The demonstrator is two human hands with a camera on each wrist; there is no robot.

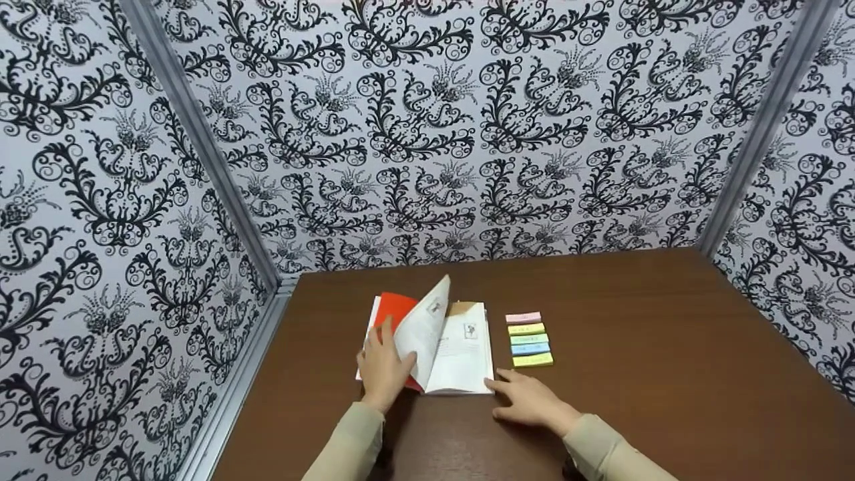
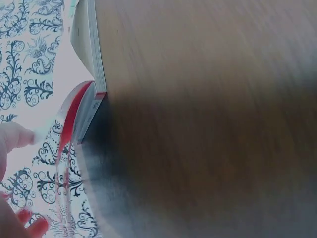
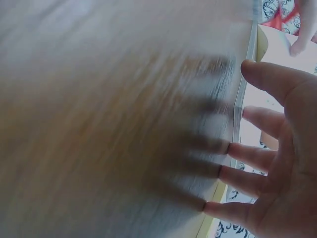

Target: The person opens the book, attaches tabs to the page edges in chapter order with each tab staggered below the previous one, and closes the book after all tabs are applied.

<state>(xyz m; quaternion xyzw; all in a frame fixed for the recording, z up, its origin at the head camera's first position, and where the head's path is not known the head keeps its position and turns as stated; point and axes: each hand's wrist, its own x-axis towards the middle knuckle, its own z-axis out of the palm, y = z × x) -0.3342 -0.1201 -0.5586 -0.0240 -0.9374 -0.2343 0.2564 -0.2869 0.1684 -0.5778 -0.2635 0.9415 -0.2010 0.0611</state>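
Person's left sleeve [image 1: 349,442] and right sleeve [image 1: 618,449]: plain, pale beige, cuffed at the wrist. Dark fittings [image 1: 383,459] beneath, detail indistinct. Left hand [image 1: 385,367], right hand [image 1: 531,401]: bare.

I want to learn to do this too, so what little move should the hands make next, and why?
Maybe the left hand should smooth the lifted page down over the red page, because it's curling with its top corner in the air. The right hand is by the open book's lower right corner, so perhaps it could steady it.
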